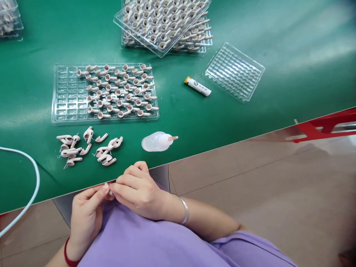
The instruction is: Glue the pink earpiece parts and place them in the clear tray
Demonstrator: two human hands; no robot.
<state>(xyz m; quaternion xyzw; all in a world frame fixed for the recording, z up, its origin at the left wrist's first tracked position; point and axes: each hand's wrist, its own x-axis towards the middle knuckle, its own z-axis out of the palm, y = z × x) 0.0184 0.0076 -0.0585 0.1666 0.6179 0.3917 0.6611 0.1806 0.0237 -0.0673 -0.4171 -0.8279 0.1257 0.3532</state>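
My left hand (87, 211) and my right hand (137, 191) meet at the near edge of the green table (33, 92), over my purple garment. Both pinch one small white part (109, 191) between their fingertips; most of it is hidden. Just beyond them lies a loose heap of pink-white earbud shells (89, 148). A clear tray (62, 96) behind the heap holds rows of the same shells on its right side.
A small clear squeeze bottle (157, 142) lies on its side right of the heap. A white lighter (198, 86), an empty clear tray (235, 72) and stacked filled trays (164, 22) lie farther back. A white cable (35, 178) curves at left; red frame (319, 128) at right.
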